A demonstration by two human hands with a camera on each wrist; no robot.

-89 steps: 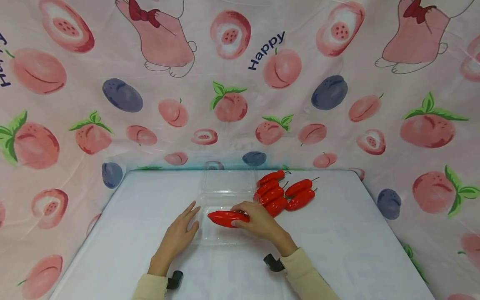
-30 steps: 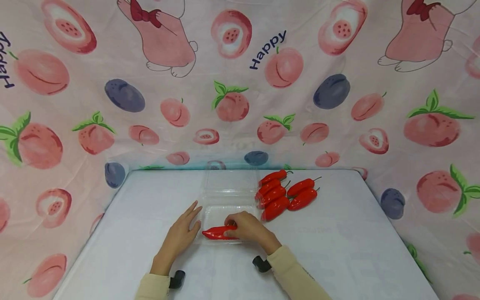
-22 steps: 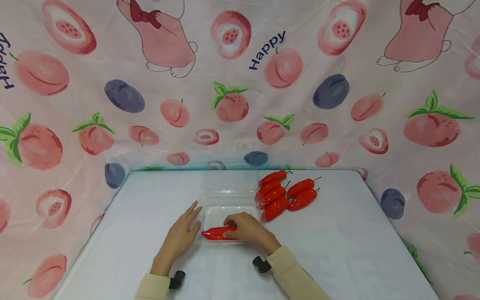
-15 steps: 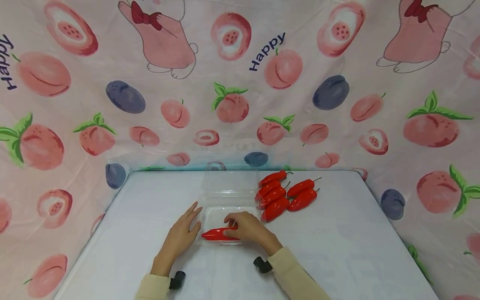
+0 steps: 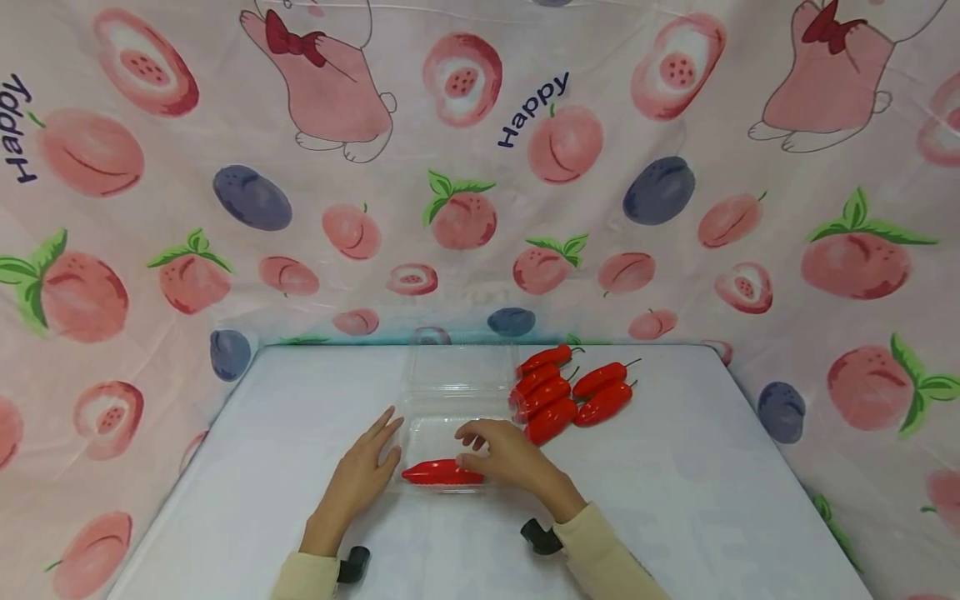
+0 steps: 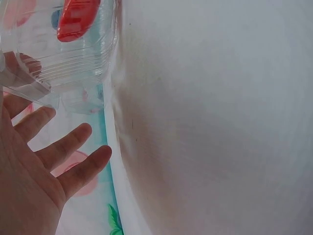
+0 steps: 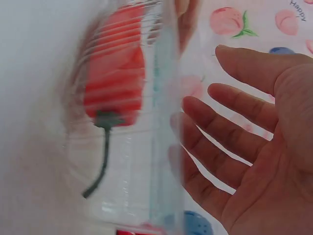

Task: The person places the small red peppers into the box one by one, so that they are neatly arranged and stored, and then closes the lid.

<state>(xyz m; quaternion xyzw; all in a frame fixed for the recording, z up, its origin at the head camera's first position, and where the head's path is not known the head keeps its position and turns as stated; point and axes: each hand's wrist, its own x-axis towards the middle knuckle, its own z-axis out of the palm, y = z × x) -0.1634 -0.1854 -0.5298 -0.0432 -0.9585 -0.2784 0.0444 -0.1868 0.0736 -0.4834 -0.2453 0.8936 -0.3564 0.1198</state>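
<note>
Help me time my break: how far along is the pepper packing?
Done: one red chili pepper lies in the clear plastic clamshell. In hand: nothing gripped; the right hand, fingers parted, is by that pepper. Remaining, apparently: six more red chili peppers outside the clamshell, and shutting its open lid.

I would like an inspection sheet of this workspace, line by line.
Surface: flat white tabletop, tiny dark specks in left wrist view.
Job's things: one glossy red pepper with green stem, inside the open, clear plastic hinged box; six similar red peppers at its right.
Clutter: nothing seen.
Hands: left hand spread at the box's left side; right hand open at its right, holding nothing.
Cables: nothing seen.
Surroundings: pink fabric backdrop with printed fruit.
</note>
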